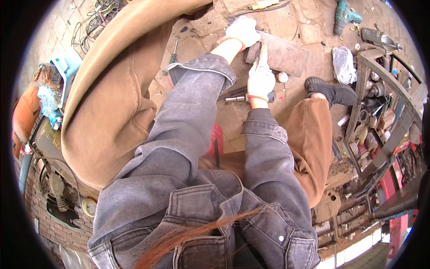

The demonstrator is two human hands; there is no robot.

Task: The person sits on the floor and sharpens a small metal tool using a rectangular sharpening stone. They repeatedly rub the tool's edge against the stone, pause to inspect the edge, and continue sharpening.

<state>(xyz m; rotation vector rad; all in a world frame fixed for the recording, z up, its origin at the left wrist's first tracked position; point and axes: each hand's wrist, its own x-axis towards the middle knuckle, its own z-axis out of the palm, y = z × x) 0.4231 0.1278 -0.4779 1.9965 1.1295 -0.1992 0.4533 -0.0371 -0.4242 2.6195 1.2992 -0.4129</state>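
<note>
My gloved left hand [239, 31] is bent at the upper-left corner of a worn brown metal plate [289, 58] on the ground, its grip partly hidden. My gloved right hand [261, 80] lies on the plate's left part with a finger stretched forward; its other fingers are mostly hidden. Beside and below the right hand lies a tool with a shiny shaft [235, 98] and dark end. A small white cylinder [281, 77] is at the plate's lower edge.
A teal drill [341, 18], a grey metal tool [376, 38] and a plastic bag [343, 65] lie at upper right, beside a cluttered rack [363, 80]. A screwdriver [173, 56] and tangled cables [89, 31] lie leftward. My brown-trousered legs [309, 152] frame the workspace.
</note>
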